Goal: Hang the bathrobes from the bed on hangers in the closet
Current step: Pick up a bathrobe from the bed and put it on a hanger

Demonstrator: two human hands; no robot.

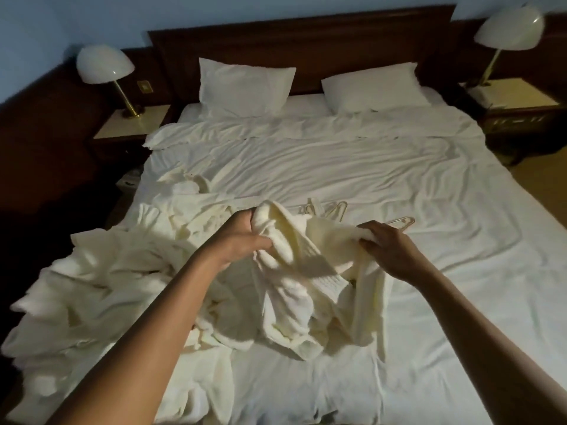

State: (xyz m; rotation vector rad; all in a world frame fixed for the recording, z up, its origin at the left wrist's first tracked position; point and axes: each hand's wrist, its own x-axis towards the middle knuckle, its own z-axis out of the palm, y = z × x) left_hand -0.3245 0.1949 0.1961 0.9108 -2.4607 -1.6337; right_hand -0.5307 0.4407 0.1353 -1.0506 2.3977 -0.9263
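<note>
I have one robe [294, 259] lifted off the bed [429, 286], my left hand [245, 240] bunched tight on its upper part and my right hand [386, 243] clamped on another fold. More robe cloth [107, 286] lies heaped at my left. I judge this the opening-out step: next I must find the shoulders and feed in a hanger [334, 210] lying just beyond on the sheet.
</note>
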